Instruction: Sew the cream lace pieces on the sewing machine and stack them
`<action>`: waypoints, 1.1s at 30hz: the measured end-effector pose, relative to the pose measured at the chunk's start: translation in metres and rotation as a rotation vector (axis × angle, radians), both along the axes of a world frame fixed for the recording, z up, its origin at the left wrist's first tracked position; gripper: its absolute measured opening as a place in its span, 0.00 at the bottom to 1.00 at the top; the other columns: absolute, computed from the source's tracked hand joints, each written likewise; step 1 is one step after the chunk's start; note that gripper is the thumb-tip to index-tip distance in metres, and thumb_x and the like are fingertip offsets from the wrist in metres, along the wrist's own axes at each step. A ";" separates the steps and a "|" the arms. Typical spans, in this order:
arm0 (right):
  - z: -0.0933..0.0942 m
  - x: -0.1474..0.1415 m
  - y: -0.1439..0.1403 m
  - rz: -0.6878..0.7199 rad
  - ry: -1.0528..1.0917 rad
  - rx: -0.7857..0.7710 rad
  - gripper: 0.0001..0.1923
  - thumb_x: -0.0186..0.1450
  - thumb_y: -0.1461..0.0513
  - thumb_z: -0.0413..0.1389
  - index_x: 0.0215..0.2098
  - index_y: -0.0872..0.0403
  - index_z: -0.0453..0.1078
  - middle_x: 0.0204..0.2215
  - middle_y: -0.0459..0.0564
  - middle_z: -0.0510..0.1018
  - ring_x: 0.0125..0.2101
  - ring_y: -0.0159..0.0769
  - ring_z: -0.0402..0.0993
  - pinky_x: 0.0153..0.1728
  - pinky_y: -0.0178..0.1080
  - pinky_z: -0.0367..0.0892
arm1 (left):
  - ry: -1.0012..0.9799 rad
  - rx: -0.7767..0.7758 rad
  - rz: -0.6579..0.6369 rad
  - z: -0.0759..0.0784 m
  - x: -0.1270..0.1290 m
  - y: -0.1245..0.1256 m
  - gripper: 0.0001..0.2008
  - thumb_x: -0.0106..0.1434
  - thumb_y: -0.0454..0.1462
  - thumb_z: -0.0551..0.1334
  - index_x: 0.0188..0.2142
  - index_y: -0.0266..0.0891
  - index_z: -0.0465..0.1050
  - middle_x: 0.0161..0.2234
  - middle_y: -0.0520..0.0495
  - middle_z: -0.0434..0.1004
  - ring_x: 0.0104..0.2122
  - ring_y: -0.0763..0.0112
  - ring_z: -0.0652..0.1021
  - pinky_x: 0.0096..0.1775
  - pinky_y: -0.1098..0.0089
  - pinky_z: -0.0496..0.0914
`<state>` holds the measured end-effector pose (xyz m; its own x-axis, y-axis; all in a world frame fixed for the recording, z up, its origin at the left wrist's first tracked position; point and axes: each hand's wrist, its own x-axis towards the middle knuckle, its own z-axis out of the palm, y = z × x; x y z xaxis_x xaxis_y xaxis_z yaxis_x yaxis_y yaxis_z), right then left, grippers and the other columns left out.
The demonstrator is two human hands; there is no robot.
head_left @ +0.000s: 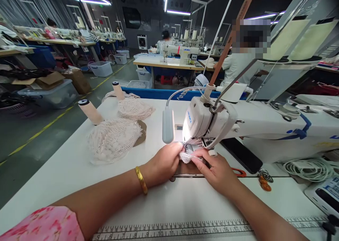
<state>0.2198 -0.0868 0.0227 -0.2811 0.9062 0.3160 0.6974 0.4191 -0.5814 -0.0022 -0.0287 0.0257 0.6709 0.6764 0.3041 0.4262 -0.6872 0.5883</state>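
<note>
Both hands pinch a small piece of white lace fabric [186, 157] under the needle of the white sewing machine [212, 122]: left hand [165, 163] left of it, right hand [214, 168] in front, each grip closed on it, keeping it flat on the surface [79, 163].

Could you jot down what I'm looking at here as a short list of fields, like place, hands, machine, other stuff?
Place: sewing workshop, rows of work tables
Left hand: pinches small white lace piece at the needle area; gold bangle on wrist
Right hand: holds the same lace from the right
Machine: white sewing machine, grey gooseneck lamp
Table: white, printed ruler on the front edge
Nearby: two cream lace piles, two thread cones, orange-handled scissors
</note>
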 end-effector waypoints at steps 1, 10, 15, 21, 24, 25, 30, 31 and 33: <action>0.000 -0.002 0.000 -0.049 0.039 -0.002 0.12 0.78 0.55 0.50 0.41 0.47 0.73 0.35 0.45 0.82 0.37 0.41 0.78 0.40 0.41 0.70 | -0.014 -0.052 0.006 0.001 0.002 0.003 0.08 0.65 0.27 0.51 0.34 0.41 0.61 0.32 0.51 0.69 0.30 0.67 0.70 0.33 0.68 0.66; -0.004 -0.014 0.003 -0.224 0.238 0.012 0.18 0.75 0.48 0.52 0.34 0.49 0.75 0.28 0.46 0.80 0.31 0.40 0.77 0.34 0.38 0.72 | -0.094 -0.224 -0.043 -0.002 0.001 0.014 0.09 0.61 0.27 0.60 0.26 0.38 0.68 0.32 0.51 0.69 0.34 0.68 0.74 0.37 0.71 0.70; -0.003 -0.015 0.003 -0.205 0.256 -0.004 0.18 0.74 0.49 0.53 0.32 0.49 0.74 0.26 0.45 0.78 0.29 0.38 0.74 0.33 0.37 0.69 | -0.166 -0.354 -0.028 0.001 0.003 0.011 0.10 0.59 0.32 0.69 0.24 0.38 0.70 0.33 0.52 0.69 0.34 0.69 0.73 0.37 0.72 0.71; -0.004 -0.011 0.001 -0.130 0.226 -0.038 0.17 0.76 0.51 0.52 0.34 0.49 0.73 0.28 0.43 0.78 0.30 0.37 0.74 0.36 0.37 0.66 | -0.210 -0.399 -0.011 0.009 0.004 0.005 0.15 0.63 0.39 0.67 0.23 0.38 0.69 0.30 0.53 0.68 0.32 0.70 0.73 0.35 0.71 0.69; -0.004 -0.006 0.000 -0.033 0.098 0.012 0.15 0.78 0.55 0.51 0.35 0.50 0.71 0.27 0.43 0.76 0.30 0.36 0.72 0.36 0.38 0.63 | -0.192 -0.258 -0.094 0.006 -0.001 0.002 0.16 0.65 0.36 0.63 0.21 0.38 0.66 0.29 0.51 0.68 0.34 0.68 0.73 0.35 0.70 0.67; -0.004 -0.004 -0.001 0.037 0.034 0.042 0.15 0.79 0.56 0.51 0.35 0.50 0.71 0.28 0.43 0.76 0.31 0.36 0.71 0.37 0.38 0.63 | -0.168 -0.166 -0.133 0.004 -0.003 0.000 0.14 0.64 0.33 0.63 0.22 0.37 0.68 0.30 0.51 0.70 0.35 0.67 0.73 0.37 0.68 0.67; -0.002 0.003 -0.006 0.306 -0.214 0.175 0.12 0.80 0.62 0.50 0.37 0.53 0.69 0.31 0.45 0.76 0.34 0.37 0.70 0.39 0.40 0.58 | -0.053 0.301 -0.222 -0.011 -0.013 -0.013 0.07 0.70 0.29 0.63 0.36 0.38 0.78 0.40 0.49 0.81 0.40 0.64 0.77 0.46 0.60 0.65; -0.002 0.004 -0.006 0.301 -0.236 0.194 0.12 0.80 0.62 0.50 0.37 0.53 0.69 0.31 0.45 0.75 0.34 0.37 0.70 0.39 0.40 0.58 | -0.049 0.332 -0.219 -0.012 -0.014 -0.015 0.07 0.72 0.29 0.63 0.38 0.38 0.78 0.40 0.49 0.82 0.40 0.64 0.78 0.46 0.60 0.65; -0.002 0.005 -0.007 0.282 -0.262 0.211 0.13 0.80 0.62 0.50 0.36 0.53 0.68 0.30 0.44 0.74 0.33 0.36 0.69 0.38 0.40 0.57 | -0.050 0.349 -0.216 -0.013 -0.014 -0.018 0.07 0.74 0.29 0.62 0.41 0.38 0.79 0.40 0.50 0.82 0.39 0.65 0.78 0.46 0.60 0.65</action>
<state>0.2248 -0.0938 0.0207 -0.6038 0.7057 0.3706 0.6510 0.7049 -0.2816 -0.0163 -0.0470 0.0127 0.7644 0.3723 0.5264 0.2274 -0.9197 0.3201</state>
